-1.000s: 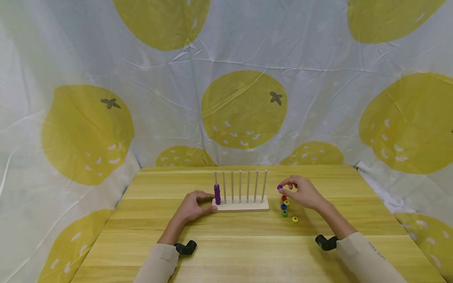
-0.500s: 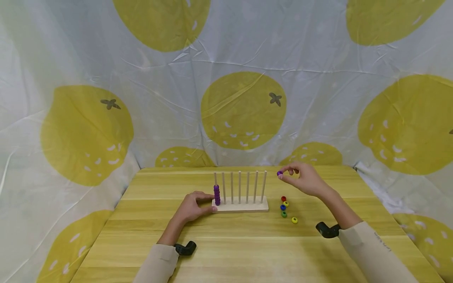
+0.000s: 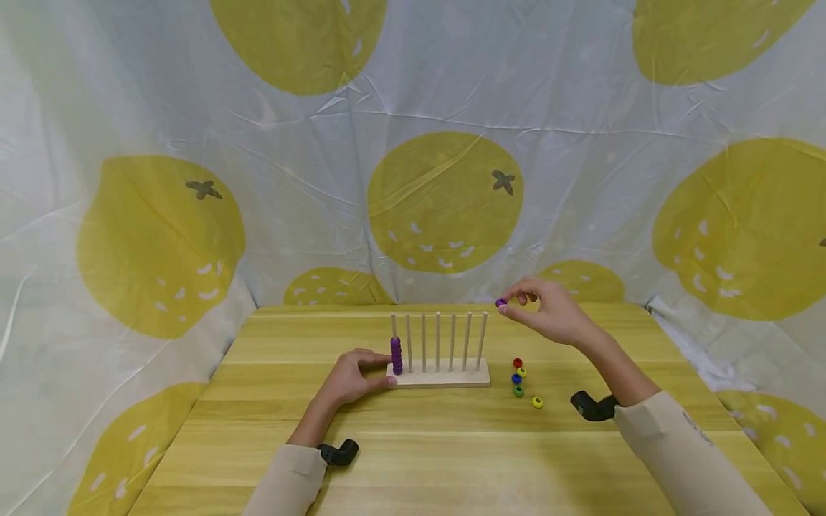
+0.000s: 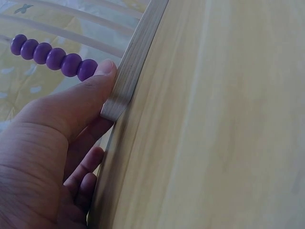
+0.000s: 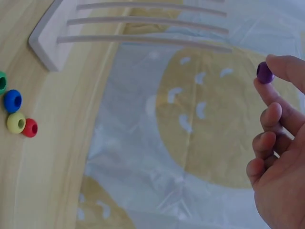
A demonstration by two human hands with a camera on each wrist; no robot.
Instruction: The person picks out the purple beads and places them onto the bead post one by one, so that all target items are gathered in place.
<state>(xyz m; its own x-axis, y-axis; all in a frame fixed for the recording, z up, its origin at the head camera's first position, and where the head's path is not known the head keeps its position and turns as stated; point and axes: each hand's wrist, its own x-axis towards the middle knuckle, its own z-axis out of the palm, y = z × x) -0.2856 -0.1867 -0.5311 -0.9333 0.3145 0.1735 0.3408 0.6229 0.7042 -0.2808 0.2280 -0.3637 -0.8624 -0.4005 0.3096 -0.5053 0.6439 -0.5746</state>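
A pale wooden peg rack (image 3: pixel 442 375) with several upright rods stands mid-table. Purple beads (image 3: pixel 396 356) are stacked on its leftmost rod; the left wrist view shows the stack (image 4: pixel 56 58) reaching down to the thumb. My left hand (image 3: pixel 351 376) grips the left end of the rack's base (image 4: pixel 125 81), thumb in front and fingers behind. My right hand (image 3: pixel 548 312) pinches a single purple bead (image 3: pixel 501 303) between thumb and index finger, raised to about rod-top height just right of the rack. In the right wrist view that bead (image 5: pixel 265 72) shows its hole facing the rods.
Right of the rack, a red bead (image 3: pixel 518 362), a blue bead (image 3: pixel 517 378), a green bead (image 3: pixel 518 391) and yellow beads (image 3: pixel 537 403) lie loose on the wooden table (image 3: pixel 426 459). A lemon-print cloth (image 3: pixel 310 215) hangs behind the table's back edge.
My right hand has lifted the purple bead from beside the loose beads, then moved it slightly left toward the rack. The left hand and the rack have stayed in place.
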